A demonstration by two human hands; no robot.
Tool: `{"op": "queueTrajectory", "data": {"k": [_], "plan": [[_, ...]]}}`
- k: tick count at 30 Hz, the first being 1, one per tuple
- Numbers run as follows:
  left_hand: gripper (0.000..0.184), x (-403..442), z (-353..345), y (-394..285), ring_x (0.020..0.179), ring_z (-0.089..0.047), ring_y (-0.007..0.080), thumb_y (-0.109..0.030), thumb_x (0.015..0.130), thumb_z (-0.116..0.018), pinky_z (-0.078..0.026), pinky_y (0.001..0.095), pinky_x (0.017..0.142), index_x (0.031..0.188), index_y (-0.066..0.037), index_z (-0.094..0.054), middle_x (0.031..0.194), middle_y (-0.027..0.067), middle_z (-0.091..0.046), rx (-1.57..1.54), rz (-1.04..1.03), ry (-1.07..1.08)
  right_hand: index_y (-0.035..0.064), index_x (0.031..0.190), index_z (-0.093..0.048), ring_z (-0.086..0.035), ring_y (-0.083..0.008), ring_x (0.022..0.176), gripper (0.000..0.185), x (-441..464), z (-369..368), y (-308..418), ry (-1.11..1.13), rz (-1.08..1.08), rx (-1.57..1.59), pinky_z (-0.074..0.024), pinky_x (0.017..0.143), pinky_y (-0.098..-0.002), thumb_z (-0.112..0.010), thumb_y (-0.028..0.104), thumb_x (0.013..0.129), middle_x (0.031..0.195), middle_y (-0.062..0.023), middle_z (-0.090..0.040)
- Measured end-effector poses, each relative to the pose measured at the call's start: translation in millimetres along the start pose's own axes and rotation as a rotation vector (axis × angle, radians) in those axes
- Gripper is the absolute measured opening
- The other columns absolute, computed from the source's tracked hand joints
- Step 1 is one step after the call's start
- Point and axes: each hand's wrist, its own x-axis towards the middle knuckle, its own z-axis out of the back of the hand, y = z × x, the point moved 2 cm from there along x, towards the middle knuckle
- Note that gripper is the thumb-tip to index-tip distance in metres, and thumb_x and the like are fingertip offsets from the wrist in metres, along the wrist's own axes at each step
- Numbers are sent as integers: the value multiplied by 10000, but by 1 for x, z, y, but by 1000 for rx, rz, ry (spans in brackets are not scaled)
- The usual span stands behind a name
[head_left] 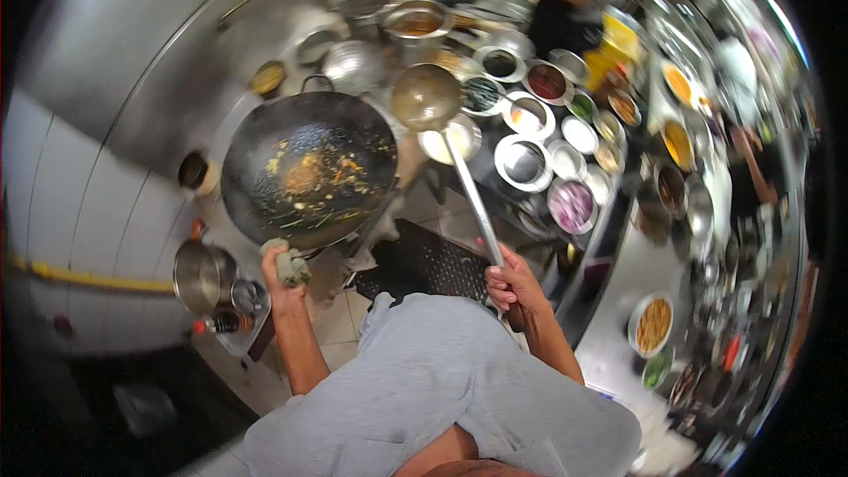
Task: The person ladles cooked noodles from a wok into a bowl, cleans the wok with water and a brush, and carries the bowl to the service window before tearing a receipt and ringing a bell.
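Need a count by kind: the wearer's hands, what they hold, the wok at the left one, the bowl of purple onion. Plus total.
Hands: 2 (left hand, right hand)
Ladle: 1
Cloth: 1
Wok: 1
Bowl of purple onion: 1
Total: 6

left grip (284,274) closed, right grip (512,281) curled, apparently firmly, both forearms reaching forward

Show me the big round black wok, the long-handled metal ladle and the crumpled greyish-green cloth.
Big round black wok (248,162): head view, bare inner wall.
Long-handled metal ladle (465,180): head view, its handle.
Crumpled greyish-green cloth (292,268): head view, its middle.
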Motion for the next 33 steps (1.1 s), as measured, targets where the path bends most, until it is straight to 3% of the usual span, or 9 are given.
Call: {"op": "queueTrajectory", "data": {"k": [10, 15, 22, 24, 25, 29, 31, 32, 33], "plan": [[119, 112, 24, 1, 520, -565, 219, -178, 745, -660, -478, 373, 454, 767, -181, -543, 667, 12, -554, -450, 59, -59, 162, 1523, -289, -416, -72, 452, 716, 184, -146, 55, 204, -72, 23, -364, 386, -225, -646, 117, 905, 744, -12, -457], [110, 135, -18, 1, 564, -546, 223, -163, 769, -648, -470, 411, 498, 782, -182, -540, 693, 11, -519, -537, 87, -99, 122, 1469, -379, -419, -92, 430, 605, 277, -144, 72, 29, -151, -470, -391, 389, -251, -540, 29, 894, 654, 0, -461], [119, 186, -68, 6, 572, -537, 211, -130, 785, -647, -483, 397, 521, 783, -153, -530, 696, 21, -507, -579, -84, -93, 49, 1433, -460, -509, -145, 484, 579, 556, -167, 120, 229, 295, -1363, -433, 446, -333, -574, 21, 866, 679, -50, -546], [118, 212, -62, 21, 593, -546, 207, -113, 783, -649, -494, 392, 524, 787, -156, -538, 706, 23, -525, -599, -94, -22, -38, 1339, -503, -695, -407, 719, 546, 666, -160, 115, 244, 811, -1771, -538, 643, -472, -590, 118, 823, 941, -288, -685], [108, 215, -67, 23, 601, -539, 210, -130, 790, -649, -481, 401, 515, 816, -166, -550, 723, 20, -527, -598, -92, -70, -53, 1298, -519, -693, -459, 837, 533, 689, -180, 124, 336, 696, -1812, -547, 713, -484, -581, 148, 808, 966, -311, -683], [127, 220, -76, 28, 655, -578, 218, -161, 797, -673, -509, 403, 537, 885, -154, -581, 770, 35, -564, -562, -85, -217, -100, 1045, -595, -634, -306, 520, 282, 779, -213, 146, 542, -90, -1732, -542, 578, -439, -536, 72, 829, 759, -219, -687], [159, 223, -77, 33, 672, -610, 223, -179, 798, -695, -542, 407, 557, 918, -136, -601, 789, 51, -592, -551, -126, -250, -89, 902, -605, -552, -207, 425, 180, 776, -217, 170, 414, -413, -1042, -448, 424, -371, -546, 72, 845, 626, -128, -634], [162, 226, -79, 35, 683, -613, 223, -187, 800, -696, -541, 411, 563, 924, -135, -605, 798, 52, -597, -584, -131, -240, -80, 977, -597, -546, -194, 435, 214, 757, -229, 182, 628, -115, -1746, -453, 434, -351, -546, 98, 870, 669, -128, -642], [163, 231, -74, 41, 689, -615, 223, -194, 801, -697, -539, 413, 566, 924, -136, -606, 799, 50, -599, -558, -129, -267, -73, 1061, -584, -568, -206, 472, 260, 747, -214, 185, 527, 55, -1747, -468, 459, -366, -547, 102, 873, 698, -139, -651]]}}
